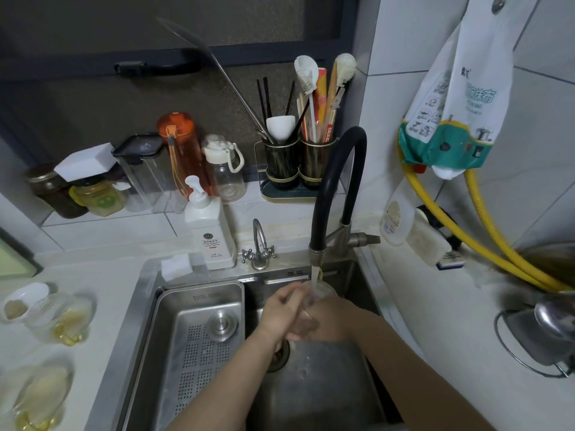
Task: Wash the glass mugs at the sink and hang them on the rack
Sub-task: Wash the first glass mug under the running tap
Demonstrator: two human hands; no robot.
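A clear glass mug is held over the sink under water running from the black faucet. My left hand grips the mug's left side, fingers curled at its rim. My right hand wraps round the mug from the right and below. Two more glass mugs with yellowish liquid stand on the left counter, one further back and one at the front. No rack is recognisable in view.
A steel strainer tray fills the sink's left half. A white soap dispenser and small tap stand behind it. Bottles, jars and a utensil holder line the ledge. Yellow hoses and a metal pot lid are at right.
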